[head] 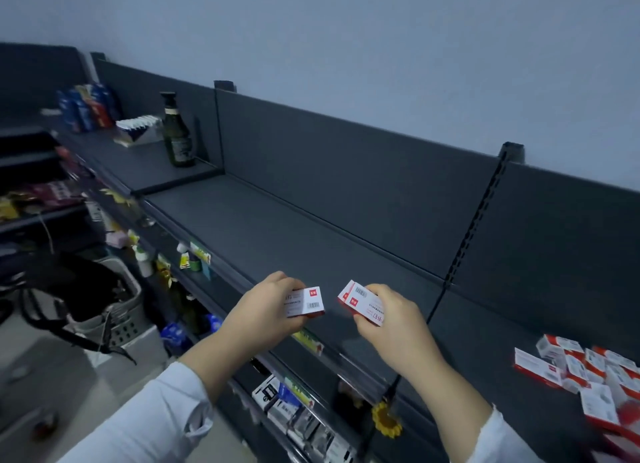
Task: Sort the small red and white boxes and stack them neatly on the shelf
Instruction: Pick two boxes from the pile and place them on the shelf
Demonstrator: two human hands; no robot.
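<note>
Your left hand [266, 312] has its grip pinched on one small red and white box [307, 301]. Its fingers curl over the top edge, and the near end of the box is hidden in your palm. The box hangs low over the front part of the dark shelf [277, 227]. Whether it touches the board cannot be told from this angle.

Your right hand [394, 322] has its grip pinched on what looks like two boxes [360, 298] held together and tilted, with a second red edge showing behind the first. Your fingers cover their far half, so the count is not certain. The two handfuls are near each other but apart, both over the front of the shelf. Apart from a barcode and a red square, the print on them is too small to read.

Well to the right, on the next section of the same shelf, a loose pile [588, 376] of the same boxes lies in disorder, cut off at the right and lower edges of view. Far to the left stand a dark bottle [177, 133] and some blue packs [86, 108], both blurred. The goods on the lower shelves are dim and smeared. A basket [124, 327] with a black bag [79, 286] in it sits at lower left.
</note>
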